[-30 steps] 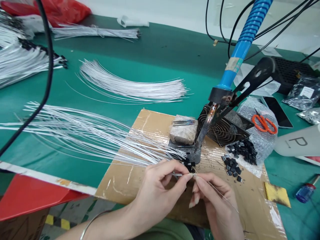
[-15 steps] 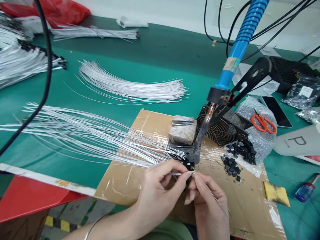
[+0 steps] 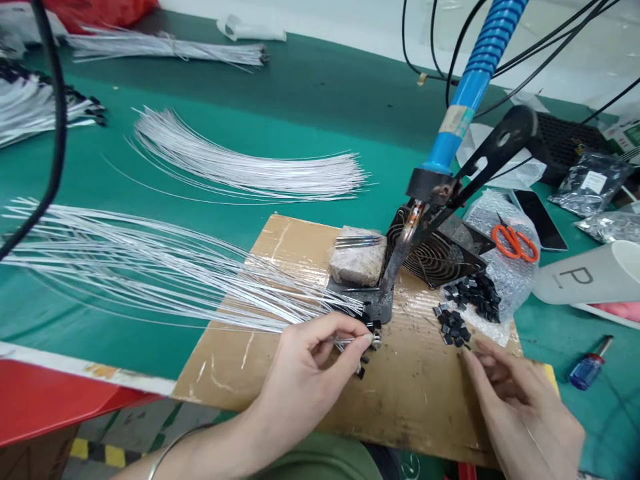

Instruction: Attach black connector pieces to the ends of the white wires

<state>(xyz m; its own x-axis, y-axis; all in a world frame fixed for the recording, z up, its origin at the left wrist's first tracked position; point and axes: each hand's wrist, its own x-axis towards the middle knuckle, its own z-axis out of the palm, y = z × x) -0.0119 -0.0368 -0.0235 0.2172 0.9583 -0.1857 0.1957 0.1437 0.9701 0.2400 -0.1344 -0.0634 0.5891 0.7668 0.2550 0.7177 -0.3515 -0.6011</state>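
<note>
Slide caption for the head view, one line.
Left hand pinches a thin wire over cardboard; right hand is beside small black pieces.

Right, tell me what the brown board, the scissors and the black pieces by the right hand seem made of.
Brown board: likely cardboard; tan, with shiny strips resembling clear tape. Scissors: smooth orange handles, probably plastic; thin, dark, pointed blades, likely metal. Black pieces: perhaps plastic; flat, with pale glints, but too small to be sure.
</note>
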